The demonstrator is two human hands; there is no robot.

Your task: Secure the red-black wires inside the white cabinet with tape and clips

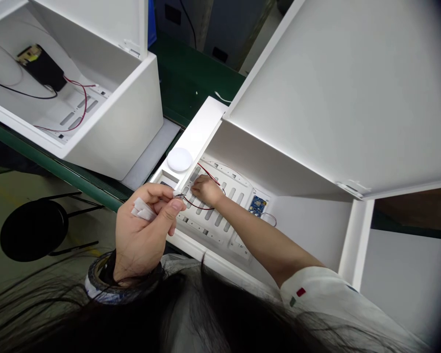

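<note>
The left hand [147,228] has its grip pinching a small white connector [177,194] with thin wires, just beside the round white disc [179,160] on the near box's rim. The right hand [206,190] reaches inside that open white box [308,225], over its slotted floor, near a red wire [208,173]; whether its grip is closed, I can't tell. A blue circuit board [257,205] lies beyond the forearm.

We see a smooth, matt white box [312,230] with a plain white lid [345,93], both plastic-looking or painted. We note a smooth white disc [180,160], a matt black stool seat [34,229] and a soft cloth sleeve [327,294], its weave too blurred to tell.
</note>
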